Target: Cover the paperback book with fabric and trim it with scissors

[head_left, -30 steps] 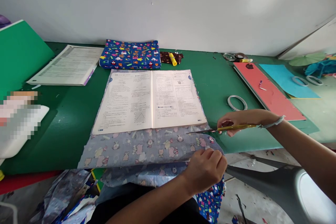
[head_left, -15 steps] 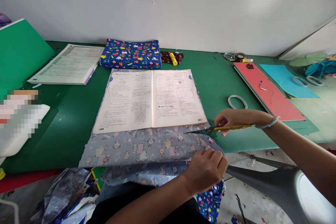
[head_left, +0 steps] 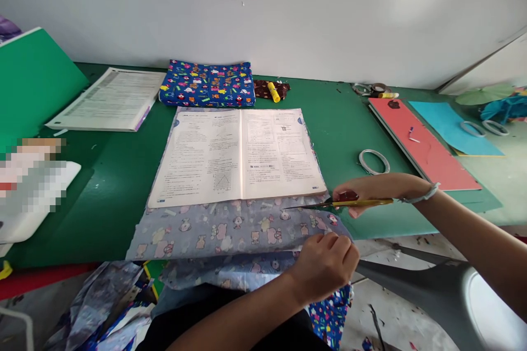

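An open book (head_left: pixel 242 159) lies flat on grey-blue patterned fabric (head_left: pixel 230 233), which hangs over the front edge of the green table (head_left: pixel 107 203). My left hand (head_left: pixel 327 266) is closed on the fabric's lower right part. My right hand (head_left: pixel 354 194), to the right of the book's lower corner, grips the yellow-handled scissors (head_left: pixel 362 203). Their blades point left and lie over the fabric just below the book's bottom edge.
A blue patterned bundle (head_left: pixel 208 83) and a glue stick (head_left: pixel 273 92) lie behind the book. Another book (head_left: pixel 107 100) is at the left. To the right are a tape ring (head_left: pixel 374 162), a red board (head_left: pixel 424 145) and blue sheets (head_left: pixel 453 126). Scraps lie below the table.
The scissors have moved slightly left over the fabric, and their red-brown handle part now shows above my right hand's fingers. My left hand keeps its grip. The view has shifted a little.
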Demonstrator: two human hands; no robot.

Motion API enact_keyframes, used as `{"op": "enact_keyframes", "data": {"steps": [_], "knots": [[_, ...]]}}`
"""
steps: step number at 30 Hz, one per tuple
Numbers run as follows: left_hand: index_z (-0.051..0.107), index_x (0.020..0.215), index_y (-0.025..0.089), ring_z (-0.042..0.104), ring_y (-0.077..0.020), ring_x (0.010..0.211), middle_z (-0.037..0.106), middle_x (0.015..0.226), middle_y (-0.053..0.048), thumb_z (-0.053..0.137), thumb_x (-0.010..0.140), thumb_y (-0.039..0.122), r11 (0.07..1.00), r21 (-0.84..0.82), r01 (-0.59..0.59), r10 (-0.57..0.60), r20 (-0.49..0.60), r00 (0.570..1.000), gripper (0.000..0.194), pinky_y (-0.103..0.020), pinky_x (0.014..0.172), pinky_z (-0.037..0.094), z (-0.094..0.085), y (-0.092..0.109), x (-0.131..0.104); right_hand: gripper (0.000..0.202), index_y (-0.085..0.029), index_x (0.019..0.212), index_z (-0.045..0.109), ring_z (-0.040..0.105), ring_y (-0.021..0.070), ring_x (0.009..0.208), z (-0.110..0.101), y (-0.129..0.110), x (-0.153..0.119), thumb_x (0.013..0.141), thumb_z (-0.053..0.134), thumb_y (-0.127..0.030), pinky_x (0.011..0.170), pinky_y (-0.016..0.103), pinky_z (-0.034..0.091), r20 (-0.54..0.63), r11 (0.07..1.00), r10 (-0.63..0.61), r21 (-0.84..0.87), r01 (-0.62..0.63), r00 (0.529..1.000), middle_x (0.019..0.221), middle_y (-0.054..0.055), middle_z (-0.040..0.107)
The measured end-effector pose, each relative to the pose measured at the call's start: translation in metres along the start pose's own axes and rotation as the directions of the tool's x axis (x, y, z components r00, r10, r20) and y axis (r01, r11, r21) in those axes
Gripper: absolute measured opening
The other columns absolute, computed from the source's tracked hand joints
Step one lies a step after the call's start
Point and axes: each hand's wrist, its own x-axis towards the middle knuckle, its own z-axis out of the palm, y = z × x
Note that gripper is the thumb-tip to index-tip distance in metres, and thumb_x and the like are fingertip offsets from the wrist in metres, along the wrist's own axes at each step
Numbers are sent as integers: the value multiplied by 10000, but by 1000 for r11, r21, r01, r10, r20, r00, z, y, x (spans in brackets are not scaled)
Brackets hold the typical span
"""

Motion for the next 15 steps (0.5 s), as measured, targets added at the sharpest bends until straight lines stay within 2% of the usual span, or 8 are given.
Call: {"op": "enact_keyframes", "data": {"steps": [3, 6, 11, 15], "knots": [[543, 877, 134, 504, -135, 685, 512, 774, -23, 459, 904, 87, 1000, 13, -4, 4, 41, 999, 100, -281, 544, 343, 0, 0, 0, 493, -178, 828, 523, 332, 102, 639, 2, -2, 5, 679, 709, -610, 549, 250, 254, -25, 999, -41, 4, 41, 999, 740, -36, 437], [548, 888, 134, 502, -133, 679, 507, 769, -22, 454, 906, 92, 1000, 23, -10, 9, 60, 998, 105, -282, 541, 342, 0, 1, 0, 434, -177, 776, 533, 317, 95, 619, 5, 6, 11, 703, 711, -567, 538, 252, 236, -74, 997, -76, -35, 74, 994, 690, -45, 417], [546, 890, 133, 510, -135, 682, 505, 765, -16, 462, 907, 105, 999, 25, -23, 22, 28, 999, 90, -278, 549, 355, 0, 3, -1, 369, -185, 763, 565, 298, 84, 548, 7, 23, 18, 743, 683, -533, 492, 256, 207, -116, 998, -40, -50, 34, 992, 600, -57, 389], [549, 890, 133, 515, -131, 688, 509, 770, -15, 454, 909, 101, 1000, 27, -15, 14, 47, 999, 102, -274, 556, 363, 1, 3, -1, 377, -173, 762, 585, 314, 89, 579, 2, 18, 19, 738, 691, -534, 515, 258, 226, -130, 992, -64, -116, 49, 989, 618, -50, 406]]}}
